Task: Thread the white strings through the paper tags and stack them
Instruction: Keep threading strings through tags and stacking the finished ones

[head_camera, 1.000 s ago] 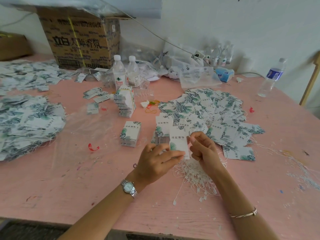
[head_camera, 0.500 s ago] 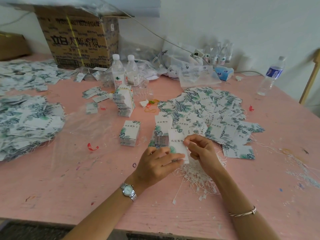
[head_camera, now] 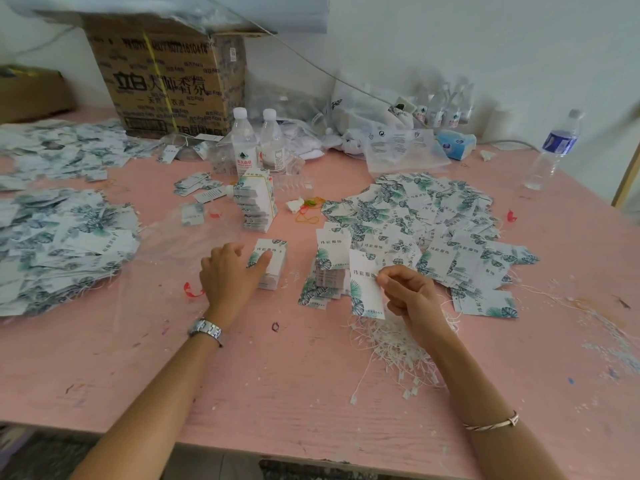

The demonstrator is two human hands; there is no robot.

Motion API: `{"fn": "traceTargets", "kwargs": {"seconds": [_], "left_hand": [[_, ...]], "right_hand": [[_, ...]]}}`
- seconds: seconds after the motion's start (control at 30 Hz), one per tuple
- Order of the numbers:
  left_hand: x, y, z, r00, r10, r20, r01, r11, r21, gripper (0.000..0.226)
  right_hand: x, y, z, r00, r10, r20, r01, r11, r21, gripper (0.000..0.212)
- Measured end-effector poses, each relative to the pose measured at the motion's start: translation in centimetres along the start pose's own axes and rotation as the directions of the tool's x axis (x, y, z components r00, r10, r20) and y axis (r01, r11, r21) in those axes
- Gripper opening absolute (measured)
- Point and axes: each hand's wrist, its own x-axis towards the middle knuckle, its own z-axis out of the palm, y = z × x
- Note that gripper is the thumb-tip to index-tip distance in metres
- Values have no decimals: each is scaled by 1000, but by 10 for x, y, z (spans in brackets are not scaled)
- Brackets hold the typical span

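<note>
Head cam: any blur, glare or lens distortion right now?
Head view: soft even light, only faint shadows under the left hand and right hand; no harsh glare on the pink table. Head view: wide-angle bowing toward the edges; tag heap at far left looks smeared, held tag in the centre fairly sharp.

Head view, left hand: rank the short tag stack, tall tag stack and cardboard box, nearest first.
1. The short tag stack: just right of the left hand, whose thumb touches it.
2. The tall tag stack: beyond the hand, mid-table.
3. The cardboard box: far back, left, by the wall.
</note>
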Motion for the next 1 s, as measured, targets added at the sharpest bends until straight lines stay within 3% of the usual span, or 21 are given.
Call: {"fn": "traceTargets", "kwargs": {"seconds": [0.13, 0.37, 0.53, 0.7, 0.87, 1.0], "left_hand": [[6, -11, -2, 985, -99, 140, 129, 966, -225, 52], [11, -16, -6, 990, -127, 65, 140, 958, -249, 31], [8, -6, -10, 994, -96, 44, 105, 876, -470, 25], [-26, 17, -11, 989, -30, 147, 124, 720, -683, 17], [-66, 28, 3, 972, 101, 212, 89, 677, -731, 14], [-85, 32, 20, 959, 107, 261, 132, 646, -752, 4]], "right_hand": [[1, 0, -1, 1000, 1, 11, -1, 1000, -2, 9], [0, 0, 2, 1000, 13, 18, -13, 1000, -14, 11], [-1, 1, 2, 1000, -1, 10, 1, 1000, -27, 6], [-5, 4, 6, 993, -117, 12, 117, 973, -197, 6], [-10, 3, 13, 983, -182, 0, 172, 931, -323, 8], [-13, 0, 17, 982, -185, 34, 185, 917, -353, 11]]}}
